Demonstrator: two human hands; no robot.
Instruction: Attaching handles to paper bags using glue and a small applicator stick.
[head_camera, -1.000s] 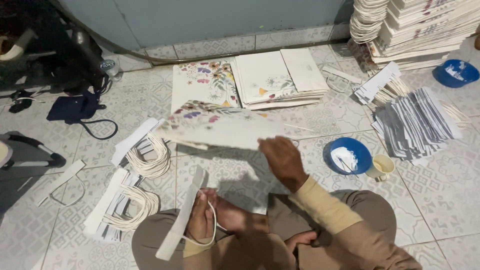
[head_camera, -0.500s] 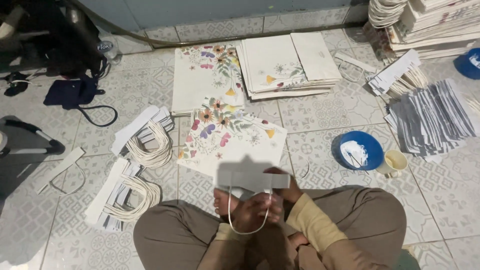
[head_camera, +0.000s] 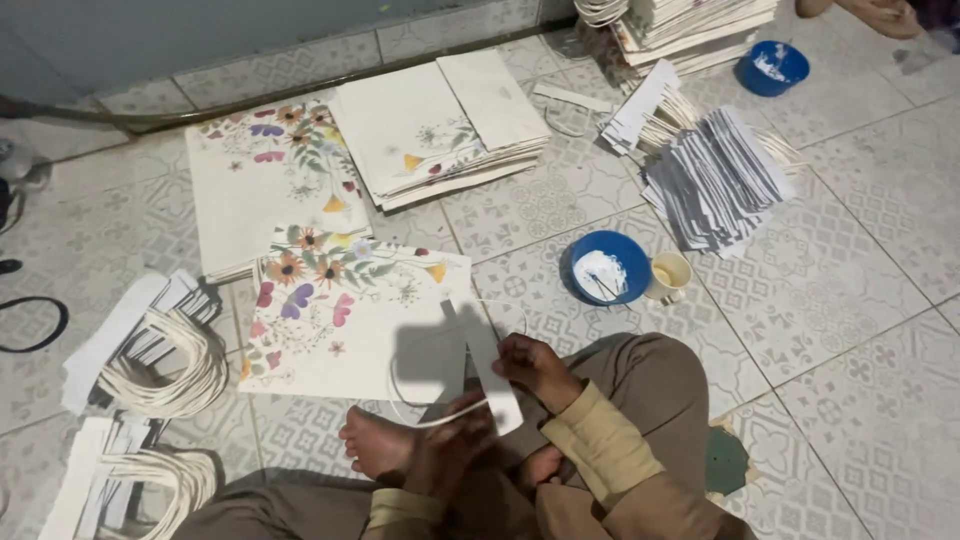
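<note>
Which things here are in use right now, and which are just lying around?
In use: paper strip with cord handle, held by left hand and right hand; flowered paper bag.

Lying about: blue bowl, cup, bag stack, handle bundles.

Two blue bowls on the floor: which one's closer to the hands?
The blue bowl beside the cream cup, just ahead of the knee. The other blue bowl sits far off by the paper stacks.
</note>
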